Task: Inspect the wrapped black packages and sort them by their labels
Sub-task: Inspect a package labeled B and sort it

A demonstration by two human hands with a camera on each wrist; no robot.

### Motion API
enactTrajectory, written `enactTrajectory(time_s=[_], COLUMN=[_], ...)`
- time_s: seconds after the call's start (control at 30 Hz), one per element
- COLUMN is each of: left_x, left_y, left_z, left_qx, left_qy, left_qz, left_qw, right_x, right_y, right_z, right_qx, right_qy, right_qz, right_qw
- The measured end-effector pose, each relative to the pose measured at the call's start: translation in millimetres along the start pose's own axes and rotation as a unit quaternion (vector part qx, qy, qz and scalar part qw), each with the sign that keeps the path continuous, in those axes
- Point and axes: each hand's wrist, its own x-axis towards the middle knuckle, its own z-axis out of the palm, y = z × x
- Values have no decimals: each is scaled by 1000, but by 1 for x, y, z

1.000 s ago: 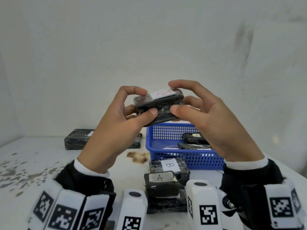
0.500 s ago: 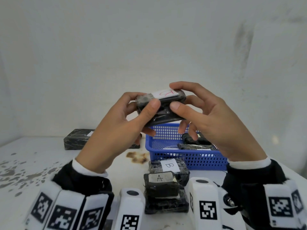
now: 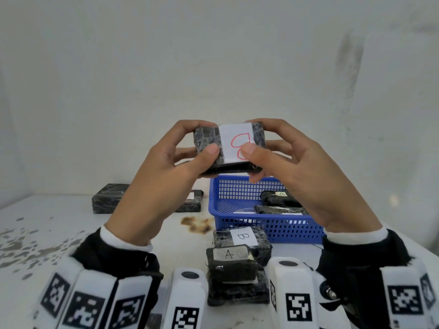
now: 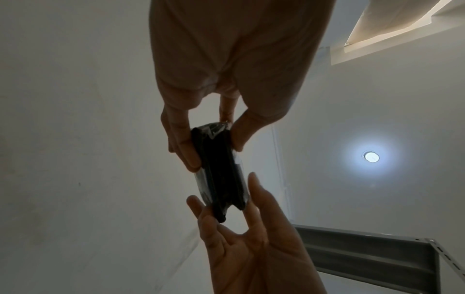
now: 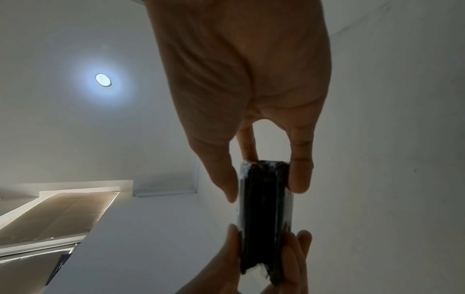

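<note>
Both hands hold one wrapped black package (image 3: 209, 141) up in front of the wall, its white label (image 3: 234, 141) with a red letter facing me. My left hand (image 3: 161, 167) pinches its left end, thumb on the front. My right hand (image 3: 292, 160) pinches the right end, its thumb covering part of the letter. The wrist views show the package edge-on (image 4: 221, 175) (image 5: 265, 214) between thumb and fingers of each hand. On the table below lies a pile of wrapped packages, one labelled B (image 3: 244, 236), one labelled A (image 3: 229, 255).
A blue basket (image 3: 268, 224) behind the pile holds two or more black packages, one marked A (image 3: 280, 197). Further black packages (image 3: 109, 198) lie at the back left of the stained white table (image 3: 47, 233). A white wall rises close behind.
The package has been tipped up, so its label now faces me instead of pointing upward. Both thumbs have shifted onto its front face.
</note>
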Motion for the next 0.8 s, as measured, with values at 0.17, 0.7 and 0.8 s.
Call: enactTrajectory(time_s=[0.17,0.7,0.8], left_x=[-1,-4,-2], left_y=[2,4,3], left_z=[1,3,4], left_qx=[-25,-5,11], left_qy=[1,7,19], left_qz=[15,23,27], left_qw=[1000,1000,999], right_x=[0,-1,0], right_y=[0,0,0], right_z=[3,2,3], right_qx=[-7,-27,8], right_qy=[-9,-14,-21], right_qz=[-9,-26,-3], right_qw=[1000,999,1000])
